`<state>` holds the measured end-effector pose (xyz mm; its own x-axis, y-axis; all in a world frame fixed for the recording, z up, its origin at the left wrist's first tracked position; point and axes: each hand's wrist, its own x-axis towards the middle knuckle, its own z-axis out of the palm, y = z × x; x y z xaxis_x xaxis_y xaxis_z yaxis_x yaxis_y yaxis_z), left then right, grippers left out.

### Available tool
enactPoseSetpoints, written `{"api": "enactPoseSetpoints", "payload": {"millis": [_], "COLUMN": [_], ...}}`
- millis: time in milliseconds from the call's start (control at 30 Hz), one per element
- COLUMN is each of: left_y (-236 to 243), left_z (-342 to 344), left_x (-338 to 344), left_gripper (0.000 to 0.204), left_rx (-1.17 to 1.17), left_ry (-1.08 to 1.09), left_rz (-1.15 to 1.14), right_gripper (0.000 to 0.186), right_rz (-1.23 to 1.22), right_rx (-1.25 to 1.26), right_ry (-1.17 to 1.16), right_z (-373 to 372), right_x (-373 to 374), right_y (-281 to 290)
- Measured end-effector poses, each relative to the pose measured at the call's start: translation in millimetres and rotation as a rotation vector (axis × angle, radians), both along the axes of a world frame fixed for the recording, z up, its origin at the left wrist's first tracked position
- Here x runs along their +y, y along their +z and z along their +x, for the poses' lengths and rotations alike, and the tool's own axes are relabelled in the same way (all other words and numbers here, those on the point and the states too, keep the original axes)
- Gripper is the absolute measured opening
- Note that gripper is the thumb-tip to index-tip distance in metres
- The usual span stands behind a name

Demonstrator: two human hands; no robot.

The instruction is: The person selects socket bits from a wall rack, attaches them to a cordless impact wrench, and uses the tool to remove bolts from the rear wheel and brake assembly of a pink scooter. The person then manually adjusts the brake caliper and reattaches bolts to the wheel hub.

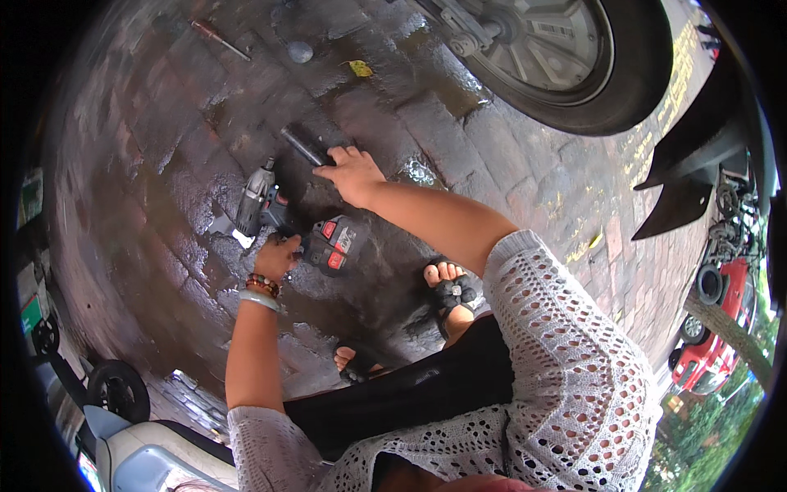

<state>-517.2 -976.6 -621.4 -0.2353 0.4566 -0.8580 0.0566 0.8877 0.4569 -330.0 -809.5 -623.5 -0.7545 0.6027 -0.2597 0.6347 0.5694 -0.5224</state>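
A grey and black cordless impact wrench (251, 200) with red accents lies on the wet paving in front of me. Its chunky battery pack (338, 241) is on the side toward my feet. My left hand (277, 256), with a beaded bracelet and a pale bangle at the wrist, is closed around the tool's handle area; some fingers are hidden. To the right of the wrench's tip, a long dark cylindrical socket (303, 147) is low over the ground. Around its near end, the fingers of my right hand (356, 175) are closed.
A large wheel (566, 57) stands at the upper right. A screwdriver (220, 39), a round grey object (300, 52) and a yellow leaf (359, 69) lie on the far bricks. My sandalled feet (449, 287) are close below. A scooter (156, 451) is at lower left.
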Motion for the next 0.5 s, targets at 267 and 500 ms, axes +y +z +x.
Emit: {"api": "enactPoseSetpoints", "payload": {"millis": [267,500], "left_y": [90.9,126.3], "left_z": [48.3,97.6], "left_x": [55.8,97.3], "left_gripper": [0.040,0.039], "left_rx": [0.700,0.558], "left_ry": [-0.785,-0.780], "left_rz": [0.289,0.707], "right_gripper": [0.036,0.030], "right_rz": [0.117,0.084], "right_rx": [0.207,-0.116], "right_ry": [-0.061,-0.307], "right_z": [44.0,198.2], "right_x": [-2.3,-28.1], "right_y": [37.1,182.3]}}
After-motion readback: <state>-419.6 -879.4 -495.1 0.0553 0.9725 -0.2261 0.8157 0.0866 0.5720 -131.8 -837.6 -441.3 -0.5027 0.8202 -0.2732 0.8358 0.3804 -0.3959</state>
